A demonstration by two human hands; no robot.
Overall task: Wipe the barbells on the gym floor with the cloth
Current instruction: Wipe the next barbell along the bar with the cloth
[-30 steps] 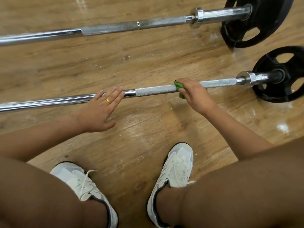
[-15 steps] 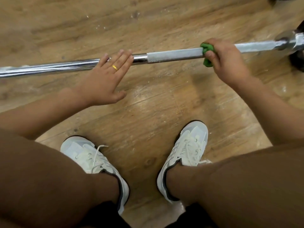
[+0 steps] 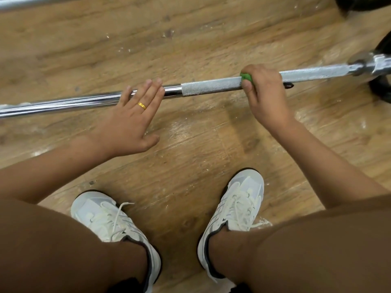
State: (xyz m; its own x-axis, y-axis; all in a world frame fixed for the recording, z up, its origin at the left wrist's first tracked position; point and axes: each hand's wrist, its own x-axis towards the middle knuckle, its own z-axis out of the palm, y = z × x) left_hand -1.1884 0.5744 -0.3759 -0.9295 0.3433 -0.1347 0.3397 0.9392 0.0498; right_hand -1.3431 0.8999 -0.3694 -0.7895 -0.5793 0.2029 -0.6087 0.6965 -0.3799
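**One hand steadies, the other wraps the cloth round the bar**

The person crouches over the near barbell [image 3: 211,86], which lies across the wooden floor [image 3: 190,34] in front of their shoes. The right hand [image 3: 266,96] is curled round the rough, knurled stretch of the bar with the green cloth [image 3: 246,78] bunched inside its grip. Only a small fold shows by the thumb. Wrapping it this way likely lets the cloth rub the whole way round the bar in one pass. The left hand [image 3: 131,121] lies flat, fingers straight, on the smooth chrome part, probably to keep the bar from rolling under the rubbing. The knurling toward the collar [image 3: 372,65] looks unreached. A second barbell [image 3: 31,2] lies at the top edge, well apart.
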